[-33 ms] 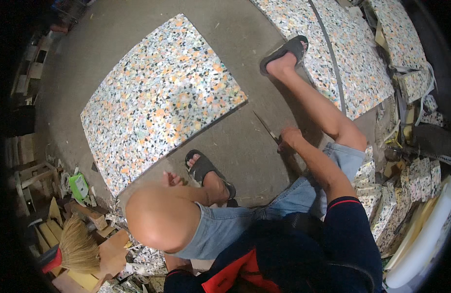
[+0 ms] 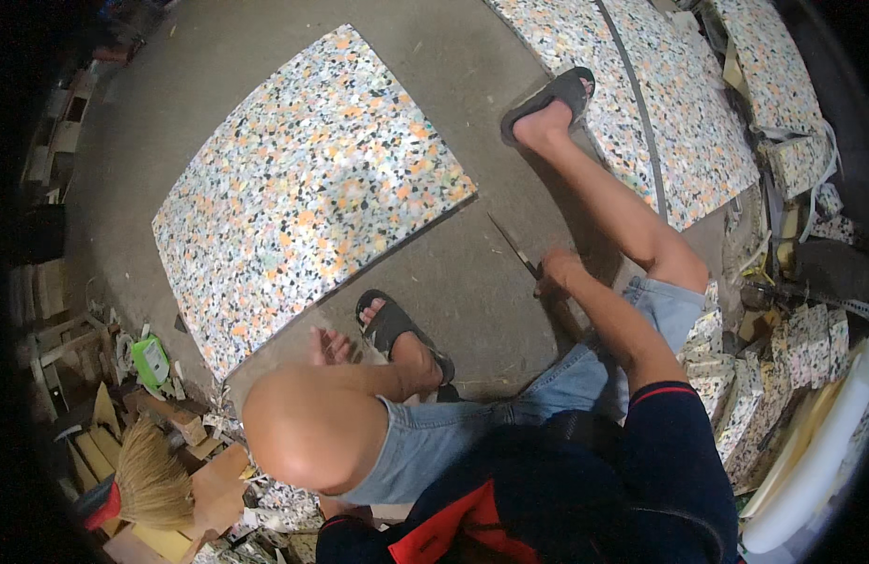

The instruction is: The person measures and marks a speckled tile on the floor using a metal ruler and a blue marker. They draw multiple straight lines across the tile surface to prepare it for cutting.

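Note:
A large speckled foam sheet (image 2: 308, 202), white with orange and black flecks, lies flat on the floor ahead of me to the left. Past my bent left knee only the fingers of my left hand (image 2: 331, 346) show. They are apart, hold nothing I can see, and hang close to the sheet's near edge; the rest of that hand is hidden. My right hand (image 2: 561, 271) is closed around the handle of a knife (image 2: 513, 242). Its long thin blade points forward and left, over the bare floor beside the sheet's right corner.
More speckled foam (image 2: 679, 113), crossed by a dark strip, lies at the far right under my right sandal (image 2: 561, 94). Stacked foam offcuts (image 2: 801, 357) stand at my right. A straw broom (image 2: 152, 475), scraps and a green package (image 2: 152, 362) lie at the left.
The fingers of my left hand have spread slightly and show a little more beside my knee. My right hand and the knife have stayed nearly in place.

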The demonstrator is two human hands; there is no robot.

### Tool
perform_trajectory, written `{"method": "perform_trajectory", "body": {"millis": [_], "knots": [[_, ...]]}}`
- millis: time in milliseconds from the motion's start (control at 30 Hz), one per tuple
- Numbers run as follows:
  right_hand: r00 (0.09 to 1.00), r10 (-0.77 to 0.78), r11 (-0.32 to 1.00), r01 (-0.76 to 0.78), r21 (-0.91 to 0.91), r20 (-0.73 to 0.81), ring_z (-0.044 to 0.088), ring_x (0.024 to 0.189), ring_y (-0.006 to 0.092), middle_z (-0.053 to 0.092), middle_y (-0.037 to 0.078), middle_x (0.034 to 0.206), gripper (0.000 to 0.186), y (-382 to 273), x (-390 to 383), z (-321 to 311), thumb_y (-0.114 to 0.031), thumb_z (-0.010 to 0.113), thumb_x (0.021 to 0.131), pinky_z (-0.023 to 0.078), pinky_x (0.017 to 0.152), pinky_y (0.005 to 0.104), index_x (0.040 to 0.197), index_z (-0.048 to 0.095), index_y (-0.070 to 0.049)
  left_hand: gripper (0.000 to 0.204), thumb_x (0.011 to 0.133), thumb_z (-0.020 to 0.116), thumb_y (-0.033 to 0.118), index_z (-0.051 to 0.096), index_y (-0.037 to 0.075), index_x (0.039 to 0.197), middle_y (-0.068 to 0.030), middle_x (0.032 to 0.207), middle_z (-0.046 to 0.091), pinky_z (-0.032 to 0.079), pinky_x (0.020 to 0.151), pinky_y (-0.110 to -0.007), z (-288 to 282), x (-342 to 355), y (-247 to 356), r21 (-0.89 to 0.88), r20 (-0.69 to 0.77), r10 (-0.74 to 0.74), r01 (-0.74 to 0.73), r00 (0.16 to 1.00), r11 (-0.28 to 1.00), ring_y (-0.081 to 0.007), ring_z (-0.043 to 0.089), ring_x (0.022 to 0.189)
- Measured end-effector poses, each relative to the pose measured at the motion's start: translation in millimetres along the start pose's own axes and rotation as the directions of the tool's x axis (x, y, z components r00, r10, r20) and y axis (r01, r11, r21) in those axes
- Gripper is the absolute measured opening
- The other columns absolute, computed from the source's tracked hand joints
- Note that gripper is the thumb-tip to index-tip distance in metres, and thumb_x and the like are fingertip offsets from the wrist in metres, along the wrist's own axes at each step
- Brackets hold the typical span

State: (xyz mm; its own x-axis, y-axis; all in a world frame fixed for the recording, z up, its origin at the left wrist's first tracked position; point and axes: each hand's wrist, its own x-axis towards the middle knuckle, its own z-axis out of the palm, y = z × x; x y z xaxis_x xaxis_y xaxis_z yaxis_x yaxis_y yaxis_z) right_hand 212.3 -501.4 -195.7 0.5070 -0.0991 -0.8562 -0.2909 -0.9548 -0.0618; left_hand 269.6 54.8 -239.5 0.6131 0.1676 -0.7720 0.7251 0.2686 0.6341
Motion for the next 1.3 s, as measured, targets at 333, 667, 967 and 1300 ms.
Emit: {"method": "perform_trajectory", "body": {"millis": [333, 667, 967, 1300], "knots": [[0.983, 0.004, 0.998, -0.017, -0.065, -0.183, 0.068, 0.114, 0.0398, 0.070, 0.022, 0.121, 0.029, 6.2, 29.6, 62.3, -0.015, 0.052, 0.095, 0.056, 0.091, 0.0482, 0.109, 0.075, -0.003, 0.075, 0.088, 0.075, 0.059, 0.050, 0.008, 0.136, -0.0143, 0.123, 0.049, 0.055, 0.090, -0.046, 64.4, 121.2, 56.9, -0.346, -0.150, -0.066, 0.010, 0.986, 0.938, -0.0257, 0.053, 0.096], [0.940, 0.230, 0.939, -0.146, 0.312, -0.252, 0.073, 0.098, 0.0395, 0.074, 0.022, 0.107, 0.026, 9.3, 31.6, 74.4, -0.014, 0.059, 0.090, 0.058, 0.085, 0.0497, 0.106, 0.075, -0.001, 0.058, 0.093, 0.070, 0.021, 0.051, -0.002, 0.142, -0.0195, 0.140, 0.060, 0.047, 0.107, -0.057, 131.1, 94.8, 181.2, -0.540, -0.025, 0.207, -0.187, 0.978, 0.821, -0.0362, 0.059, 0.126], [0.399, -0.027, 0.853, 0.488, 0.187, -0.916, 0.068, 0.087, 0.0471, 0.068, 0.028, 0.087, 0.015, 38.0, -38.7, -41.8, -0.008, 0.064, 0.086, 0.054, 0.073, 0.0533, 0.095, 0.063, 0.004, 0.040, 0.099, 0.068, 0.022, 0.059, 0.000, 0.131, -0.0105, 0.116, 0.068, 0.053, 0.071, -0.028, 197.9, -16.9, 138.8, -0.595, 0.131, 0.418, -0.266, 0.899, 0.758, -0.0205, 0.064, 0.095], [0.254, 0.475, 0.760, 0.365, 0.539, -0.842, 0.074, 0.082, 0.0335, 0.071, 0.021, 0.084, 0.040, 270.1, -205.9, -220.3, -0.033, 0.063, 0.097, 0.061, 0.074, 0.0450, 0.104, 0.066, 0.007, 0.069, 0.094, 0.064, 0.005, 0.032, -0.009, 0.153, -0.0211, 0.129, 0.062, 0.052, 0.100, -0.036, 118.2, 81.8, -17.6, 0.534, 0.501, 0.141, -0.433, 0.854, 0.726, -0.0273, 0.063, 0.115]]}}
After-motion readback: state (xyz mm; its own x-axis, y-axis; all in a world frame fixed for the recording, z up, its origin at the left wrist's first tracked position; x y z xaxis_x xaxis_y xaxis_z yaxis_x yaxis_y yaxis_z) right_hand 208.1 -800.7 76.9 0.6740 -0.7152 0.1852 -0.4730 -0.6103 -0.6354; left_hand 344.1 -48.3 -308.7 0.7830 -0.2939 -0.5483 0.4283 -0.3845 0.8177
